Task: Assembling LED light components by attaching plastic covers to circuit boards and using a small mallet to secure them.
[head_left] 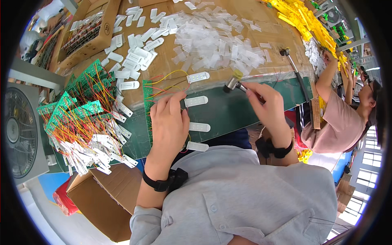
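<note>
My right hand (267, 102) is closed around the handle of a small mallet (232, 83), its head yellow on one end and dark on the other, held above the green mat. My left hand (168, 118) lies with fingers stretched over a narrow green circuit board (148, 110), covering part of it. Thin red and yellow wires (173, 75) run from that board. Beside it are several white oblong pieces in a column: a top one with dots (198, 77), a second (196, 101) near my fingertips, a third (199, 127) and a lowest one (197, 146).
Wired green boards with white strips (87, 126) are heaped at left near a fan (20, 130). White covers (136, 57) and clear plastic pieces (222, 45) cover the cardboard beyond. A second hammer (296, 73) lies right, near a co-worker (339, 114) and yellow parts (294, 20).
</note>
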`<state>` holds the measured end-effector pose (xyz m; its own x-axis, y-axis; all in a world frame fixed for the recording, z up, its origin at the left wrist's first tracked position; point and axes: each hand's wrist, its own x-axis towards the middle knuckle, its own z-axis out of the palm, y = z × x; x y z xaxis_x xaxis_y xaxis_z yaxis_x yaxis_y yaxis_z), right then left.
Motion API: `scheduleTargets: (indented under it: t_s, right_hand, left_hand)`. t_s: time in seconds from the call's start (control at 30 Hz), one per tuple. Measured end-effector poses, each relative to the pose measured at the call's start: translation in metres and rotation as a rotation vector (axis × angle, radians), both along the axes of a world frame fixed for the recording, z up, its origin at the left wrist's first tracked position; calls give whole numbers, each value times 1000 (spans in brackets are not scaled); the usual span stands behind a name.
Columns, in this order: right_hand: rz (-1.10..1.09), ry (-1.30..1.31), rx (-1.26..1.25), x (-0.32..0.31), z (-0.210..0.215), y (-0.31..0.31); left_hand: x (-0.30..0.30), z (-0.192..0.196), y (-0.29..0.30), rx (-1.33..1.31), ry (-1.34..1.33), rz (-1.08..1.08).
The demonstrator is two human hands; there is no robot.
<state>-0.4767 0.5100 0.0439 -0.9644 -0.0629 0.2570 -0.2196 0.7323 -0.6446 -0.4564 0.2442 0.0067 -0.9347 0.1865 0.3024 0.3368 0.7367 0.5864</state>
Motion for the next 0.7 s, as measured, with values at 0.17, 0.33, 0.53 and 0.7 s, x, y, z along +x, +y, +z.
scheduleTargets:
  t_s: [0.17, 0.33, 0.53, 0.7]
  right_hand:
    - [201, -197, 263, -22, 2, 35]
    - [51, 14, 293, -48, -8, 28]
    - [-47, -5, 323, -71, -36, 22]
    - [-22, 35, 160, -56, -14, -6]
  left_hand:
    - [-3, -4, 0, 11, 55, 51]
    - [-4, -5, -3, -11, 63, 91]
    - [-3, -4, -1, -27, 66, 81]
    - [-5, -5, -1, -2, 72, 74]
